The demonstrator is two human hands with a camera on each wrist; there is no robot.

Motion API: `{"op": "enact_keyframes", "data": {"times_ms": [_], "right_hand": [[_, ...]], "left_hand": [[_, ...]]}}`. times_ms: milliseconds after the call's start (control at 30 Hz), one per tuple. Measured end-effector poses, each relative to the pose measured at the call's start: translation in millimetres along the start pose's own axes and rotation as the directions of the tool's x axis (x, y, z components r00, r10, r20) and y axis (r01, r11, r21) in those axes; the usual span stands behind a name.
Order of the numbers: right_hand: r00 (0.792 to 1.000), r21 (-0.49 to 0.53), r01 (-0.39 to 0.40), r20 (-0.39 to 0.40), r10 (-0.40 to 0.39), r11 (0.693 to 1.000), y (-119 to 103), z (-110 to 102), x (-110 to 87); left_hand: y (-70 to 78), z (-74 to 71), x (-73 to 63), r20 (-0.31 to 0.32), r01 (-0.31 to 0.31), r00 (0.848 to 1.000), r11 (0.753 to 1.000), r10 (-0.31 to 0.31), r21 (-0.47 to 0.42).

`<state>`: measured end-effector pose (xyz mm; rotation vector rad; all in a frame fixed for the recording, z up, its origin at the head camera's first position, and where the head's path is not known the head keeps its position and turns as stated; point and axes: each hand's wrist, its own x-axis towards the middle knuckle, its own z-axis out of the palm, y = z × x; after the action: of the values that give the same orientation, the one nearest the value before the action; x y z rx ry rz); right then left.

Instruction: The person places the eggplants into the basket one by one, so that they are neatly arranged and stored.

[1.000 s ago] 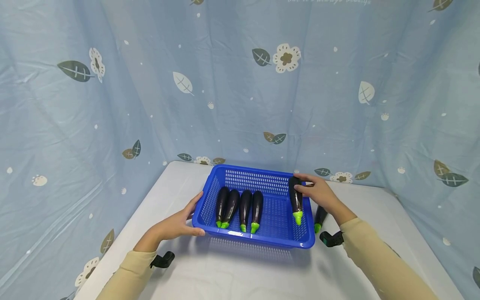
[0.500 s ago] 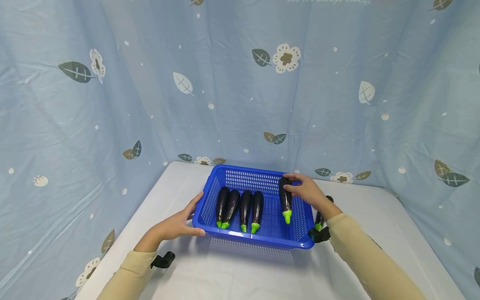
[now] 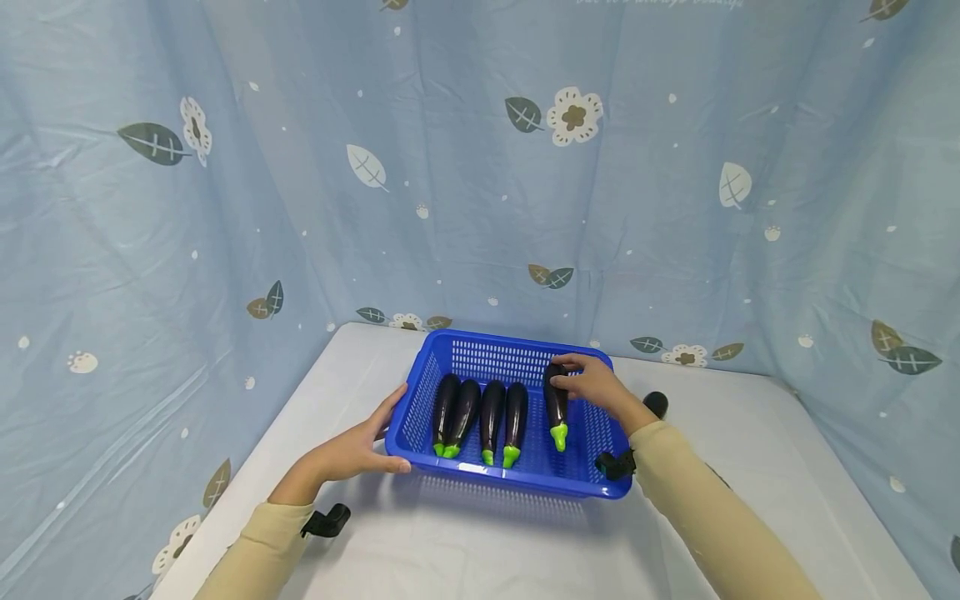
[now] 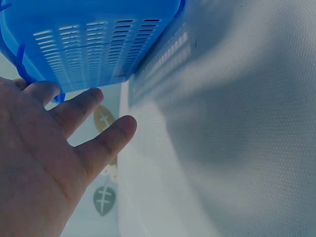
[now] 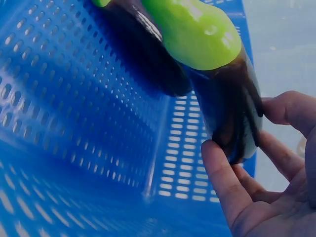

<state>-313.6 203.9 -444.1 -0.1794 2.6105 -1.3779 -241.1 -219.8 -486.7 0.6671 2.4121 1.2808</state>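
A blue plastic basket (image 3: 547, 485) stands on the white table, with several eggplants (image 3: 491, 417) side by side in its left half, green ends toward me. My right hand (image 3: 596, 387) pinches another eggplant (image 3: 556, 408) by its dark end, thumb on one side and fingertips on the other. It is inside the basket, right of the row, green end pointing toward me. In the right wrist view the held eggplant (image 5: 227, 98) overlaps a neighbouring one. My left hand (image 3: 352, 450) lies at the basket's left front corner with fingers spread, fingertips right at the rim in the left wrist view.
One more eggplant (image 3: 656, 405) lies on the table right of the basket, mostly hidden behind my right forearm. Behind the table hangs a blue patterned curtain (image 3: 480, 208). Black wrist cameras (image 3: 326, 520) stick out at both wrists.
My right hand has carried the eggplant leftward from the basket's right side toward the row, and slightly lower. The left hand, basket and other eggplants have stayed put.
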Motion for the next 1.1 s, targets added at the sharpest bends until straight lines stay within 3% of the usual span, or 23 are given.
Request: {"op": "enact_keyframes", "data": {"times_ms": [333, 533, 1100], "right_hand": [[1.0, -0.035, 0.009, 0.029, -0.008, 0.999, -2, 14, 6.6], [0.999, -0.103, -0.008, 0.044, 0.012, 0.995, 0, 24, 10.9], [0.992, -0.153, -0.061, 0.097, 0.076, 0.986, 7, 41, 16.2]], "left_hand": [[-1.1, 0.1, 1.0, 0.001, -0.009, 1.0, 1.0, 0.009, -0.004], [-1.9, 0.3, 0.8, 0.001, -0.014, 1.0, 1.0, 0.014, -0.004], [-2.2, 0.7, 0.6, -0.004, 0.002, 1.0, 1.0, -0.002, 0.001]]}}
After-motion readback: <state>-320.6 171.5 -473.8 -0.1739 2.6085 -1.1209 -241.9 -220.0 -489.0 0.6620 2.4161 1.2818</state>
